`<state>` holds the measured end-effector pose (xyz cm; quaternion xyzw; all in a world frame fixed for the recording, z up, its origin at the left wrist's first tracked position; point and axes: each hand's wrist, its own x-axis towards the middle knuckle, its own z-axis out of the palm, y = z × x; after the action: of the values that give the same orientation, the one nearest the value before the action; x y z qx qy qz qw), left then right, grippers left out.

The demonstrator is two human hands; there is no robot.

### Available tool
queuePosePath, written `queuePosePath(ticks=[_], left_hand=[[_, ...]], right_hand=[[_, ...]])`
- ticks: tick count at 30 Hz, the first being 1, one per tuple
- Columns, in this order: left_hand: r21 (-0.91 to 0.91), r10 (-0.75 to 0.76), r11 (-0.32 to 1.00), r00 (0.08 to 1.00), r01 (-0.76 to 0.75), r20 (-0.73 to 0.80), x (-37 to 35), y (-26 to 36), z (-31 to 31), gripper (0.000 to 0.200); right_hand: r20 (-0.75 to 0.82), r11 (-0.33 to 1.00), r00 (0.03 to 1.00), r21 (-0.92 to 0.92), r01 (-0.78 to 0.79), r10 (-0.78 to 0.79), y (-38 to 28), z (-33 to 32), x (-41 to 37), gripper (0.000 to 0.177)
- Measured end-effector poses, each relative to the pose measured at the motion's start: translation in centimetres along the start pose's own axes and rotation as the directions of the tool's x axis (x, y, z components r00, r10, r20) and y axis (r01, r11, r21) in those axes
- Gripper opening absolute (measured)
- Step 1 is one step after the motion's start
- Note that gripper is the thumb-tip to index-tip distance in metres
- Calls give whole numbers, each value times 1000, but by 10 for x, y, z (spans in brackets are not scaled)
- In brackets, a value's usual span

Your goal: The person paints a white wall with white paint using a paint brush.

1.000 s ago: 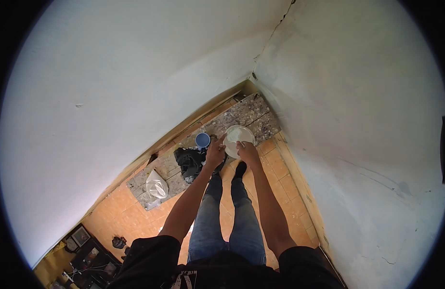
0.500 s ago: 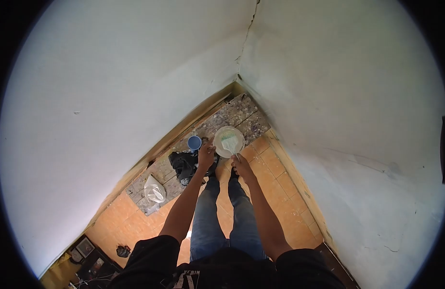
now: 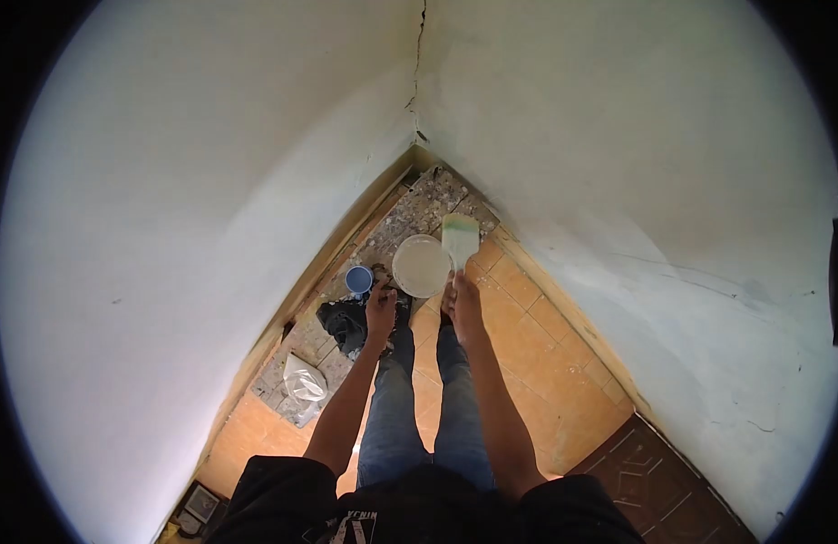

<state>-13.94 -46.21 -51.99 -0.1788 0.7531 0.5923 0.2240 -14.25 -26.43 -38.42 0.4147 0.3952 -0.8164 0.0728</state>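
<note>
A wide, pale paint brush is upright in my right hand, whose fingers wrap its handle. The brush is beside the right edge of a round whitish tub. My left hand is left of the tub, apart from its rim; its fingers are bent and too small to read clearly. Close by it on the left is a blue cup. A dark crumpled cloth lies below the cup on the paint-spattered plank.
White walls meet at a cracked corner ahead. A clear plastic bag with white contents lies on the plank's lower left end. Orange floor tiles surround my legs. A dark brown patterned panel is at the lower right.
The brush has left the tub's opening and moved up to the right with my right hand. My left hand has come away from the tub's rim. The whole view has shifted slightly.
</note>
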Motion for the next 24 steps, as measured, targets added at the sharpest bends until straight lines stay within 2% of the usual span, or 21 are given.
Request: queuePosePath(ticks=[1,4,7,10,11,13,15,18,21,22,24], left_hand=[[10,4,1000,1000,-4,20,2,0,-3,36],[218,143,965,989,-147,32,3,12,-14,36],[175,-57,984,995,41,86,11,8,-29,38],[220,-14,975,992,-14,125,12,13,-37,39],[169,-74,984,990,53,123,13,17,-37,39],[64,-200,979,972,193,126,9,25,-36,38],[62,-244,969,960,237,139,8,33,-32,37],[27,-268,963,954,267,138,6,34,-31,37],[56,-260,966,952,254,164,6,34,-26,38],[79,-255,966,951,245,172,8,34,-26,39],[71,-261,965,949,252,178,10,34,-25,39]], right_hand=[[-23,998,1000,63,-17,18,-7,5,11,26],[-90,967,994,254,-37,62,-32,12,55,25],[-120,942,992,335,-5,48,-63,18,91,24],[-105,926,994,375,49,-10,-98,24,101,24],[-95,919,995,389,66,-32,-107,26,99,24],[-135,927,986,347,140,-98,-129,49,57,24],[-193,931,964,280,235,-185,-126,65,26,24],[-138,924,942,195,329,-306,-110,71,0,24],[-102,926,974,303,225,-203,-72,49,29,25],[-133,946,987,297,130,-94,-75,49,33,25],[-95,921,995,389,13,27,-60,24,83,25]])
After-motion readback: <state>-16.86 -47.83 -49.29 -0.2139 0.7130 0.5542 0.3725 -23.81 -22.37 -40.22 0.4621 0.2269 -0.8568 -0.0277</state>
